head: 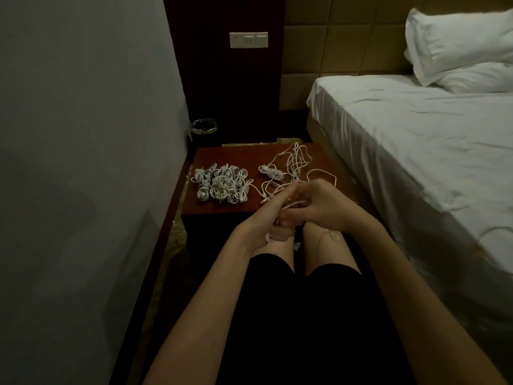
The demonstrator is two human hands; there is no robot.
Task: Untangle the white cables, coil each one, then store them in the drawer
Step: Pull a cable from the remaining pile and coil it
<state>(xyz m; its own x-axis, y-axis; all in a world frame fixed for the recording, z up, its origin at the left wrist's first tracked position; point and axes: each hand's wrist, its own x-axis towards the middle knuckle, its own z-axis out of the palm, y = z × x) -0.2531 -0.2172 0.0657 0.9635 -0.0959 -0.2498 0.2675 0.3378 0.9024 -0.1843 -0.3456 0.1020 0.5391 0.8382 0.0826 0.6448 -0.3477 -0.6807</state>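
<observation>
White cable (pixel 294 203) wound between both hands (pixel 291 211), coiled cables (pixel 220 183) on table (pixel 222 155)

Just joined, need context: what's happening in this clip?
A seated person is winding a white cable between both hands: the left hand has loops round it, and the right hand feeds the strand in. On the small wooden table in front, a pile of coiled cables sits on the left and a still tangled bunch on the right. No drawer is visible, so nothing is stored yet as far as this view shows.
</observation>
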